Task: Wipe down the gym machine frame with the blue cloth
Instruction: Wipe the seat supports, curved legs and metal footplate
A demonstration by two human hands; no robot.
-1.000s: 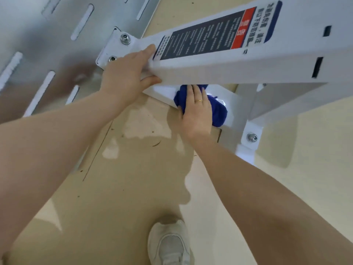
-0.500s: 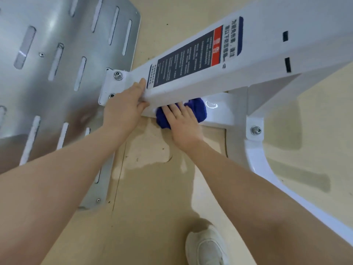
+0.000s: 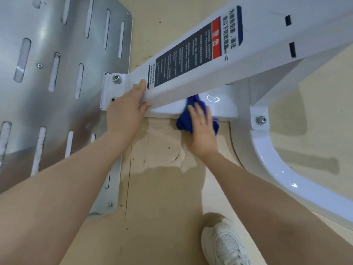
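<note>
- Where the view begins at far left, a slotted metal plate (image 3: 57,60) lies flat on the floor (image 3: 162,197), its long cut-outs running roughly up and down the frame, with small screws set in its surface.
- Just right of the plate's edge, a white mounting bracket (image 3: 111,88) with two bolts joins the plate to the gym machine frame (image 3: 267,35), whose broad white beam rises diagonally toward the upper right.
- On that beam's lower end rests the left hand (image 3: 126,113); its fingers lie over the top face and its thumb tucks under the beam's lower edge, so the hand clasps the beam.
- Above the left hand's fingertips, a dark warning label (image 3: 193,52) with a red block and white text runs along the beam.
- Beneath the beam, a glossy white crossbar of the frame runs level, and the blue cloth (image 3: 183,121) is bunched against its lower edge, partly overhanging the floor.
- The right hand (image 3: 202,127) lies on top of the cloth with fingers nearly straight and slightly spread, pressing it onto the crossbar; a ring shows on one finger.
- Right of the cloth, a bolted joint (image 3: 260,119) links the crossbar to a curved white tube (image 3: 286,176) sweeping toward the lower right.
- At the bottom, between the forearms, a white sneaker (image 3: 223,243) stands on the floor.
</note>
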